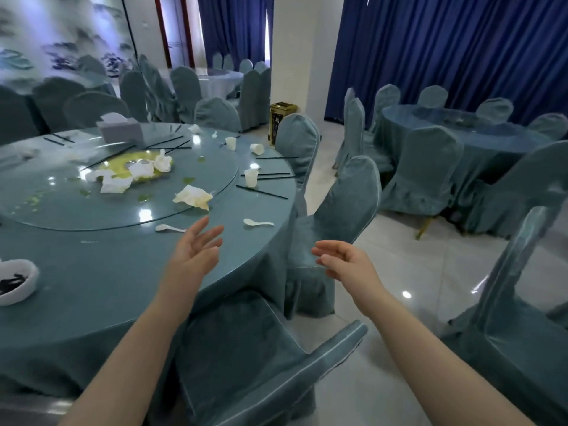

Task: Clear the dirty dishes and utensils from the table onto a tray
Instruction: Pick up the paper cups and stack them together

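Note:
A round table [101, 272] in teal cloth carries a glass turntable [190, 167]. Two white spoons lie near its right edge, one [170, 228] just beyond my left hand [196, 247], the other [257, 223] further right. Several black chopsticks [261, 192] and three white cups [250, 178] [257, 148] [230, 143] stand along the far right rim. A white bowl [17, 284] with dark scraps sits at the left edge. My left hand hovers open above the table. My right hand [344, 261] is open in the air beside the table, over a chair. No tray is in view.
Crumpled napkins [193, 196] and a yellow-green plate [138, 167] lie on the turntable, with a grey tissue box [121, 130] behind. Covered chairs [341, 216] [261, 348] crowd the table's right side. Another table [467, 130] stands at the right, across a tiled aisle.

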A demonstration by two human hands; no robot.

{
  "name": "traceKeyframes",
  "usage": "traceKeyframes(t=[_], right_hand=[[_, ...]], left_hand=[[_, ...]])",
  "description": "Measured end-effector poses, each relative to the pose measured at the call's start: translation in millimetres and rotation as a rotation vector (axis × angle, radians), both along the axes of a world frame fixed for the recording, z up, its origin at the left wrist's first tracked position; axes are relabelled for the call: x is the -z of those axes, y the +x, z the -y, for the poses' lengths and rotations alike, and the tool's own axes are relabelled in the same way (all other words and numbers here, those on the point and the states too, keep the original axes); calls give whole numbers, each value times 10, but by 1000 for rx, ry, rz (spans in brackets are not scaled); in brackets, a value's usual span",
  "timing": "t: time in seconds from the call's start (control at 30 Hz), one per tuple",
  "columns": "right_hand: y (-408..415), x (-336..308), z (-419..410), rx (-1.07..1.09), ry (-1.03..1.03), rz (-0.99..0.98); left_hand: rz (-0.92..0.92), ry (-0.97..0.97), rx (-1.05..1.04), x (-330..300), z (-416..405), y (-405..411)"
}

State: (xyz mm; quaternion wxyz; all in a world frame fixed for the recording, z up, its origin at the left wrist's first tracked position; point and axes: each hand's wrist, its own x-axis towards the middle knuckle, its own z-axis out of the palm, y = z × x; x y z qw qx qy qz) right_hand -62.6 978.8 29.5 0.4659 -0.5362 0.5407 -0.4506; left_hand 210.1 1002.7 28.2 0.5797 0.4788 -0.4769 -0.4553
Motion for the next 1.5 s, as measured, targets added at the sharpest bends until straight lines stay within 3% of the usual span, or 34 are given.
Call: traceKeyframes(t=[0.47,1.03,1.3,1.5], right_hand=[[-493,165,1608,-130,37,43],[-2267,388,4389,-393,79,-76],[-2101,530,5254,-477,123,-78],[-1751,597,6027,-504,140,-85]], left_hand=[[37,120,-158,169,1048,-592],[77,207,-398,522,3297,-2551],[91,214,-550,677,4001,-2567],[170,270,-667,857,4832,-2102]])
